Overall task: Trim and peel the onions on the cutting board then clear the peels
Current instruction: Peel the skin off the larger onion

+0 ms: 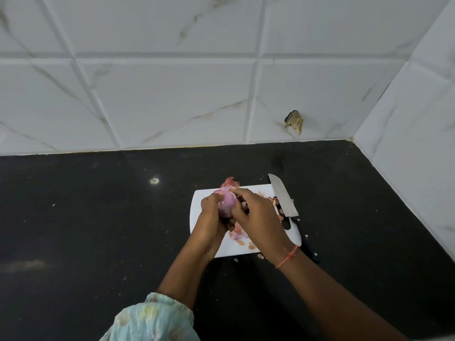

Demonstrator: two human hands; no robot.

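Observation:
A pink-purple onion [227, 202] is held above the white cutting board [199, 207]. My left hand [212, 217] grips it from the left and below. My right hand [256, 215] curls over its top right side, fingertips pinching at the skin. Another onion [229, 183] with loose skin lies at the board's far edge, partly hidden behind the hands. Loose peels [238, 236] lie on the board below the hands and more [264, 194] to the right. A knife [283, 196] rests on the board's right edge, blade pointing away, black handle [306, 247] toward me.
The board sits on a black counter [98, 230] dotted with small scraps. White marble-pattern tiled walls [172, 94] close off the back and the right side. A damaged spot [294, 121] marks the back wall.

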